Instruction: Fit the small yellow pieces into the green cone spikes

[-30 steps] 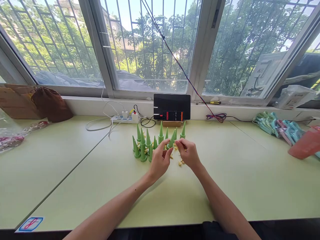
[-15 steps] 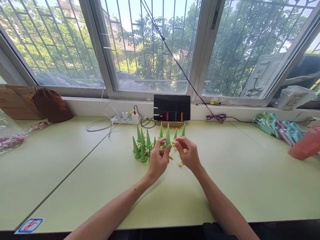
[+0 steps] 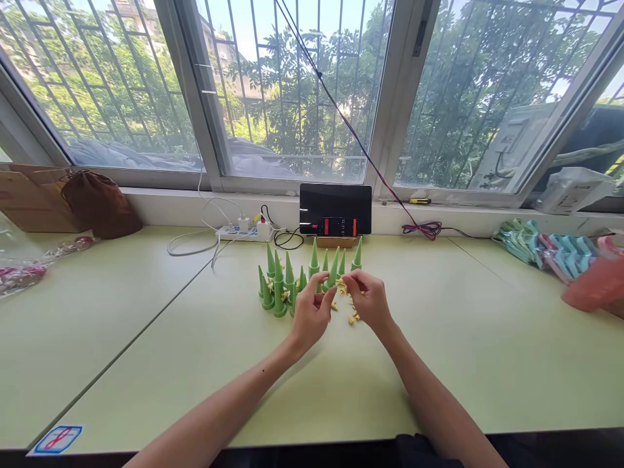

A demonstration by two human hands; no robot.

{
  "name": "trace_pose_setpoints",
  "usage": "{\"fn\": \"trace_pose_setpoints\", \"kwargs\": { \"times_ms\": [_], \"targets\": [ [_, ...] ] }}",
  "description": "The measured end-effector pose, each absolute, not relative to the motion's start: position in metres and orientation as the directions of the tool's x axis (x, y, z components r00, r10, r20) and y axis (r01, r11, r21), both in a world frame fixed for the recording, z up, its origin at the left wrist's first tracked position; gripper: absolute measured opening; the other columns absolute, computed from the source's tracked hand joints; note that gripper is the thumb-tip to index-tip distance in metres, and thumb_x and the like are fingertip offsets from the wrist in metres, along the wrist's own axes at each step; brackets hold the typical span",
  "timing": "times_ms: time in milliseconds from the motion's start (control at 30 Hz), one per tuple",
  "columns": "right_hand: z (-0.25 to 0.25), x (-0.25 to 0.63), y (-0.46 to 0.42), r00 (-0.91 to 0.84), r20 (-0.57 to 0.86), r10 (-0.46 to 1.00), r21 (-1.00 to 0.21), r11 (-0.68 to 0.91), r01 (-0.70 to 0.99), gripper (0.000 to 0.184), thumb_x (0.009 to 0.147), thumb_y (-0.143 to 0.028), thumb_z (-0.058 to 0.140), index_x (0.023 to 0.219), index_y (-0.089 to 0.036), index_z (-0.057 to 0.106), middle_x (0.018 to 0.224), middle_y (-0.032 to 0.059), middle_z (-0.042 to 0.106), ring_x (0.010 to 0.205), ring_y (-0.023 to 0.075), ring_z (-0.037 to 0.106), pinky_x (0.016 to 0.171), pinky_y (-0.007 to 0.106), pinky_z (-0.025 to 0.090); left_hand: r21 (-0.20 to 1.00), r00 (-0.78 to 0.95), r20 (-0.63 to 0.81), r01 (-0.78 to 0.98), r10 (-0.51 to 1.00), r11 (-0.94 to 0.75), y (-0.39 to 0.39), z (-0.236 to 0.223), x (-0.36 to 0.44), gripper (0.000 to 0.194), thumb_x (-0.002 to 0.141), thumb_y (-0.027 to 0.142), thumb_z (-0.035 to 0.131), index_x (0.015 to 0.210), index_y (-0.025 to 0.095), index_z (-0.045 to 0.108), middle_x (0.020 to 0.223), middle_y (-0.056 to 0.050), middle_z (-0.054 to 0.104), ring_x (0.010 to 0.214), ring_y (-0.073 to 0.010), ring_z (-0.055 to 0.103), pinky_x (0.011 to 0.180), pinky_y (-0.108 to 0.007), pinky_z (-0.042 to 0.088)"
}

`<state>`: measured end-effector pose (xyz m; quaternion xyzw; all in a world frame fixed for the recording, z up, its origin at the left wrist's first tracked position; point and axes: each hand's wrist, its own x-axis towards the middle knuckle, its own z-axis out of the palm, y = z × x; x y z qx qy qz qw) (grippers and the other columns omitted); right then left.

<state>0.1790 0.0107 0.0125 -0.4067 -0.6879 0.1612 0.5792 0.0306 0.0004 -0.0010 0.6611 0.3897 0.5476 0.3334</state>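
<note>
Left grip (image 3: 311, 311) parted only about a cone's width, thumb and fingers pinching a green cone (image 3: 334, 265), tip up, slight tilt, in front of the tablet (image 3: 335, 195). Right grip (image 3: 369, 299) just beside that cone, fingertips pressed together; can't tell if anything's between them. By size: desk (image 3: 439, 351) spreads out before the tablet; standing cones (image 3: 279, 292) bunch in front and front-left of the tablet; loose yellow pieces (image 3: 351, 320) lie in front of it, near right grip. Risks, judged: held cone could slip if left pinch slackens; crowded cones could topple if knuckles brush them.
</note>
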Motion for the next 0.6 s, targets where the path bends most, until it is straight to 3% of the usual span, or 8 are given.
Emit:
{"fn": "trace_pose_setpoints", "kwargs": {
  "times_ms": [133,267,433,600],
  "targets": [
    [0.0108,0.1805,0.0125,0.021,0.655,0.756,-0.697,0.593,0.404,0.034,0.095,-0.039,0.05,0.068,-0.019,0.056,0.054,-0.0031,0.049,0.048,0.0105,0.042,0.049,0.023,0.037,0.824,0.138,0.517,0.186,0.845,-0.535,-0.0016,-0.001,0.0311,0.026,0.093,0.036,0.053,0.114,0.021,0.053,0.063,0.005,0.05,0.041,-0.0062,0.045,0.04,-0.019,0.037],
    [0.0092,0.1806,0.0134,0.015,0.65,0.759,-0.7,0.591,0.401,0.033,0.095,-0.036,0.047,0.067,-0.02,0.053,0.053,-0.0036,0.048,0.047,0.0104,0.041,0.048,0.023,0.037,0.758,0.172,0.6,0.191,0.781,-0.624,-0.0028,0.0023,0.0315,0.021,0.094,0.031,0.05,0.113,0.022,0.055,0.07,0.004,0.053,0.043,-0.005,0.045,0.043,-0.019,0.04],
    [0.0095,0.1788,0.0116,0.034,0.639,0.768,-0.73,0.592,0.341,0.021,0.095,-0.035,0.05,0.085,-0.019,0.059,0.056,-0.004,0.05,0.049,0.0112,0.047,0.051,0.023,0.041,0.788,0.146,0.561,0.209,0.815,-0.579,-0.0025,0.005,0.0316,0.023,0.094,0.033,0.052,0.113,0.02,0.052,0.066,0.005,0.051,0.041,-0.0053,0.045,0.042,-0.018,0.038],
    [0.0135,0.1769,0.0072,-0.018,0.655,0.755,-0.704,0.619,0.348,0.02,0.093,-0.034,0.054,0.105,-0.019,0.062,0.067,-0.0022,0.054,0.053,0.0106,0.049,0.053,0.023,0.042,0.859,0.073,0.489,0.136,0.869,-0.494,-0.0023,0.0074,0.031,0.028,0.092,0.04,0.054,0.113,0.022,0.049,0.094,-0.001,0.06,0.041,-0.0029,0.049,0.039,-0.018,0.039]
  ]
}}
